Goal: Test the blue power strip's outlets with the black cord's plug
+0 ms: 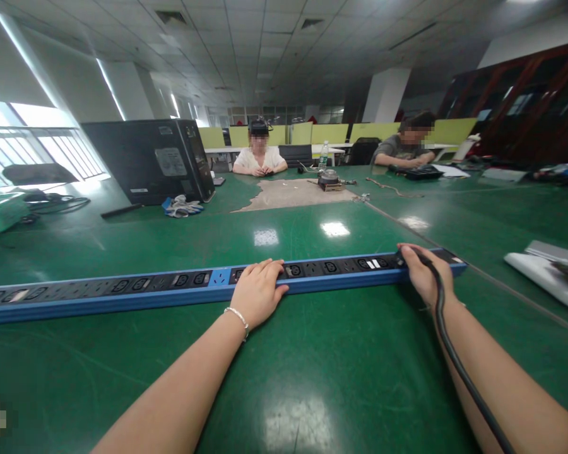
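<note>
A long blue power strip with black sockets lies across the green table. My left hand rests over its middle, fingers on the top face and thumb along the near side, gripping it. Near the strip's right end, my right hand holds the end of a black cable against the sockets; the plug is mostly hidden by the fingers. From there the cable runs back over my right forearm.
A black computer case stands at the back left, with gloves beside it. Two people sit across the table. Further items are a round metal part, a bottle and a white device at the right.
</note>
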A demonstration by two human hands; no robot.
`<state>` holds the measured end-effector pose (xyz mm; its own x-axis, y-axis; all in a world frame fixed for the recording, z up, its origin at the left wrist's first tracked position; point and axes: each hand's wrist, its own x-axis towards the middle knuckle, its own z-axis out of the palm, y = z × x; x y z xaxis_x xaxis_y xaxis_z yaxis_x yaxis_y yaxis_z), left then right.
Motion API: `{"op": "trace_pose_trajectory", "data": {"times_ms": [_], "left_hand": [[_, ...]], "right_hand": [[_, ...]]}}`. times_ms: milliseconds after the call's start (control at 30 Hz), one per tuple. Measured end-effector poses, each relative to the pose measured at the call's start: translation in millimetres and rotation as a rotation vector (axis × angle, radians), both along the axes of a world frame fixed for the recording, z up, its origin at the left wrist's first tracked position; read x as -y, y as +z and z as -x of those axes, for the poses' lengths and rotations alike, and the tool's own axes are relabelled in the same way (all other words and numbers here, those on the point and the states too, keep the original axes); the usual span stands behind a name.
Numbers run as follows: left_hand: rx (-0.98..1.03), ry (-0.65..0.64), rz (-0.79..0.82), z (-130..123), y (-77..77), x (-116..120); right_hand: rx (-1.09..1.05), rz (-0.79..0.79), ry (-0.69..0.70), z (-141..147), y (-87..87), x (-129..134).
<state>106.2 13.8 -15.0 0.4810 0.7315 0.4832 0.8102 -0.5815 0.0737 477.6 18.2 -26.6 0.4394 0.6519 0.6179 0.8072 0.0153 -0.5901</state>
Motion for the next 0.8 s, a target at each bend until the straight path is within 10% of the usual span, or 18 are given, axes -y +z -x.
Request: {"op": "trace_pose_trajectory", "data": {"times_ms": [800], "left_hand": [[-0.067,-0.012,-0.029,1.6,0.1,1.0]], "right_hand": [[0.158,0.170,-0.023,-0.5,-8.4,-1.6]]}}
